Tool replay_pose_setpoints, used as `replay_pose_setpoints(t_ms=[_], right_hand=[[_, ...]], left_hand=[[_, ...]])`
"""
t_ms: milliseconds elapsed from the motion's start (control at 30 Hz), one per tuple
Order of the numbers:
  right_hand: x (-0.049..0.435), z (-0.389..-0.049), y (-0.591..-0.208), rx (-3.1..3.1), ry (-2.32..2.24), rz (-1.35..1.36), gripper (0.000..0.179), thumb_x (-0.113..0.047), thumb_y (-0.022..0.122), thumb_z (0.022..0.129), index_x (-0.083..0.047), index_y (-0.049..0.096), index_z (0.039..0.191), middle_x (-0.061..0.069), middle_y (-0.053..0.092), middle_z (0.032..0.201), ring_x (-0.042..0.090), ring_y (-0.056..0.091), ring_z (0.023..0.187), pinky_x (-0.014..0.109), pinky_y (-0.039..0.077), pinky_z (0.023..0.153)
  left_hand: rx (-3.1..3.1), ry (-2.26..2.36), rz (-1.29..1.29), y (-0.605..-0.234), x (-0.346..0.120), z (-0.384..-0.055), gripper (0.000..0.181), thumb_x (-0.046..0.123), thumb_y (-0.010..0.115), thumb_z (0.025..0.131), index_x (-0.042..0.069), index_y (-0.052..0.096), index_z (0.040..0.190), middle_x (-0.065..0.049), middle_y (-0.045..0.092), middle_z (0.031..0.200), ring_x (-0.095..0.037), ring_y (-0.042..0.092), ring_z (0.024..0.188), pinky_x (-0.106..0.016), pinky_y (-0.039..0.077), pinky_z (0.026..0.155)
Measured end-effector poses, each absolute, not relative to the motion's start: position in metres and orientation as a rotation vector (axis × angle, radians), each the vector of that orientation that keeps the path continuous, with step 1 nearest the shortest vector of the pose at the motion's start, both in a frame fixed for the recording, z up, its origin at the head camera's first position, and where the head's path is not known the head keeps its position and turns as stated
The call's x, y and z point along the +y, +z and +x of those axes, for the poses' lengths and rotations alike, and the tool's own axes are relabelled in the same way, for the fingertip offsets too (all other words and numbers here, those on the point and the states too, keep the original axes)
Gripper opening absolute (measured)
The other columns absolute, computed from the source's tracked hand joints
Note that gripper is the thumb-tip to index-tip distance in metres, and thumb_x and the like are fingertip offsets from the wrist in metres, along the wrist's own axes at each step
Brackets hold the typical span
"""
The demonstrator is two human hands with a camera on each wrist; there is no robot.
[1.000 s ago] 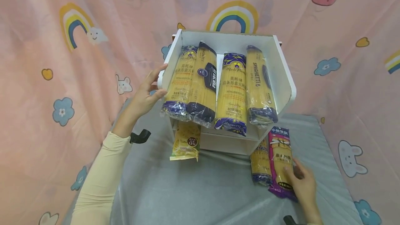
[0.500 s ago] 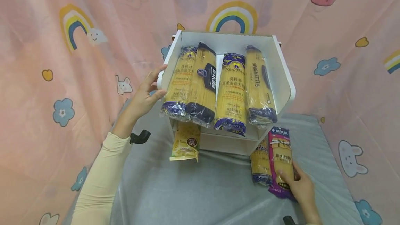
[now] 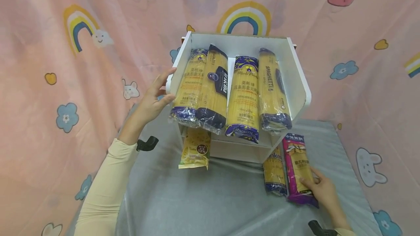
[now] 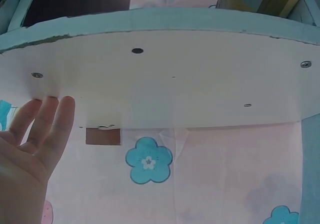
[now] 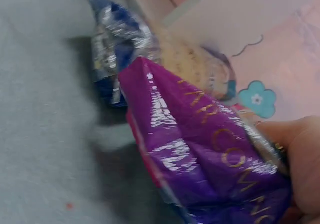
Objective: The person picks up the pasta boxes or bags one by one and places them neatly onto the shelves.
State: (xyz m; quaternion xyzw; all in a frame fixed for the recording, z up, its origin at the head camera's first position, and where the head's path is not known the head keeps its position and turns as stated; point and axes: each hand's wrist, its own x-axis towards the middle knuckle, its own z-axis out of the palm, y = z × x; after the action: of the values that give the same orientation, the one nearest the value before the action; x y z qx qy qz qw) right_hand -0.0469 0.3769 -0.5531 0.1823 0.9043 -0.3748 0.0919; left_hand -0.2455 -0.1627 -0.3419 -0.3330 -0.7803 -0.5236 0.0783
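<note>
My right hand (image 3: 325,191) grips the lower part of a purple and magenta spaghetti packet (image 3: 299,166) at the shelf's right. In the right wrist view the purple end of that packet fills the middle, with thumb and fingers on its edge. Beside it lies a yellow pasta packet with blue ends (image 3: 275,174), partly behind the shelf wall. At the other side, my left hand (image 3: 151,101) touches the left side panel of the white shelf (image 3: 300,72). The left wrist view shows its straight fingertips against that panel.
Several spaghetti packets (image 3: 242,97) lean side by side on the top tier. A yellow noodle packet (image 3: 195,148) sticks out from the lower left tier. Grey-blue cloth (image 3: 197,199) covers the table, and a pink printed curtain (image 3: 157,10) hangs behind.
My right hand has closed on the purple packet and shifted it slightly right, opening a gap from the blue-ended packet. The left hand has stayed on the shelf.
</note>
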Motion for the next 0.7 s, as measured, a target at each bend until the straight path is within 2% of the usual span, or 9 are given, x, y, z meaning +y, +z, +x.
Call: replay_pose_setpoints(t_ms=[67, 100, 200, 267, 300, 433, 500, 600, 700], right_hand=[[0.381, -0.046, -0.548, 2.684, -1.191, 0.552, 0.079, -0.035, 0.062, 0.097, 0.007, 0.025, 0.152, 0.031, 0.07, 0.11, 0.003, 0.068, 0.066, 0.023, 0.055, 0.058], [0.384, -0.045, -0.544, 2.694, -1.215, 0.557, 0.079, -0.035, 0.063, 0.097, 0.007, 0.026, 0.152, 0.026, 0.074, 0.104, 0.0, 0.066, 0.064, 0.023, 0.055, 0.057], [0.394, -0.045, -0.526, 2.721, -1.329, 0.534, 0.076, -0.032, 0.063, 0.097, 0.006, 0.026, 0.152, -0.006, 0.076, 0.086, -0.004, 0.064, 0.065, 0.022, 0.055, 0.057], [0.402, -0.047, -0.505, 2.749, -1.365, 0.495, 0.075, -0.031, 0.063, 0.097, 0.002, 0.025, 0.154, -0.029, 0.067, 0.081, -0.004, 0.064, 0.065, 0.023, 0.055, 0.055], [0.406, -0.048, -0.492, 2.76, -1.385, 0.468, 0.074, -0.029, 0.063, 0.098, -0.003, 0.025, 0.156, -0.036, 0.06, 0.081, -0.004, 0.064, 0.065, 0.023, 0.055, 0.055], [0.419, -0.058, -0.433, 2.87, -1.362, 0.365, 0.071, -0.025, 0.064, 0.097, -0.024, 0.027, 0.157, -0.04, 0.055, 0.081, -0.002, 0.062, 0.063, 0.024, 0.054, 0.05], [0.424, -0.064, -0.403, 2.96, -1.309, 0.308, 0.068, -0.022, 0.065, 0.096, -0.03, 0.031, 0.155, -0.039, 0.055, 0.08, -0.002, 0.06, 0.061, 0.023, 0.051, 0.048], [0.429, -0.075, -0.361, 3.071, -1.261, 0.205, 0.065, -0.016, 0.063, 0.097, -0.031, 0.035, 0.153, -0.038, 0.055, 0.079, 0.0, 0.057, 0.055, 0.021, 0.047, 0.045], [0.431, -0.09, -0.325, 3.177, -1.285, 0.012, 0.062, -0.004, 0.062, 0.095, -0.024, 0.042, 0.151, -0.041, 0.056, 0.079, -0.002, 0.056, 0.05, 0.018, 0.044, 0.041]], left_hand=[[-2.342, -1.574, -0.995, -0.342, -0.162, -0.245, 0.092, 0.074, 0.053, 0.082, 0.026, 0.026, 0.156, -0.016, 0.04, 0.147, -0.037, 0.057, 0.114, -0.016, 0.055, 0.082], [-2.344, -1.575, -0.993, -0.342, -0.162, -0.245, 0.092, 0.074, 0.053, 0.082, 0.026, 0.026, 0.156, -0.016, 0.04, 0.147, -0.037, 0.058, 0.114, -0.016, 0.055, 0.081], [-2.351, -1.579, -0.992, -0.342, -0.162, -0.245, 0.092, 0.073, 0.053, 0.082, 0.026, 0.026, 0.156, -0.015, 0.04, 0.148, -0.038, 0.058, 0.113, -0.017, 0.056, 0.08], [-2.343, -1.571, -0.995, -0.342, -0.162, -0.245, 0.093, 0.074, 0.053, 0.082, 0.025, 0.027, 0.156, -0.016, 0.04, 0.148, -0.036, 0.058, 0.113, -0.016, 0.055, 0.082], [-2.336, -1.571, -0.997, -0.342, -0.162, -0.245, 0.093, 0.074, 0.053, 0.082, 0.024, 0.027, 0.156, -0.016, 0.04, 0.148, -0.036, 0.057, 0.113, -0.016, 0.054, 0.082], [-2.322, -1.566, -1.004, -0.341, -0.163, -0.245, 0.094, 0.074, 0.053, 0.082, 0.022, 0.027, 0.156, -0.017, 0.041, 0.147, -0.033, 0.057, 0.112, -0.015, 0.053, 0.084], [-2.322, -1.567, -1.01, -0.341, -0.163, -0.246, 0.094, 0.073, 0.053, 0.082, 0.022, 0.027, 0.156, -0.016, 0.041, 0.148, -0.033, 0.057, 0.112, -0.015, 0.054, 0.083], [-2.333, -1.57, -1.009, -0.341, -0.163, -0.246, 0.093, 0.072, 0.054, 0.083, 0.023, 0.027, 0.156, -0.016, 0.04, 0.147, -0.035, 0.058, 0.112, -0.016, 0.055, 0.081], [-2.347, -1.577, -1.001, -0.341, -0.164, -0.246, 0.091, 0.072, 0.054, 0.083, 0.024, 0.026, 0.156, -0.016, 0.04, 0.147, -0.036, 0.058, 0.111, -0.016, 0.055, 0.08]])
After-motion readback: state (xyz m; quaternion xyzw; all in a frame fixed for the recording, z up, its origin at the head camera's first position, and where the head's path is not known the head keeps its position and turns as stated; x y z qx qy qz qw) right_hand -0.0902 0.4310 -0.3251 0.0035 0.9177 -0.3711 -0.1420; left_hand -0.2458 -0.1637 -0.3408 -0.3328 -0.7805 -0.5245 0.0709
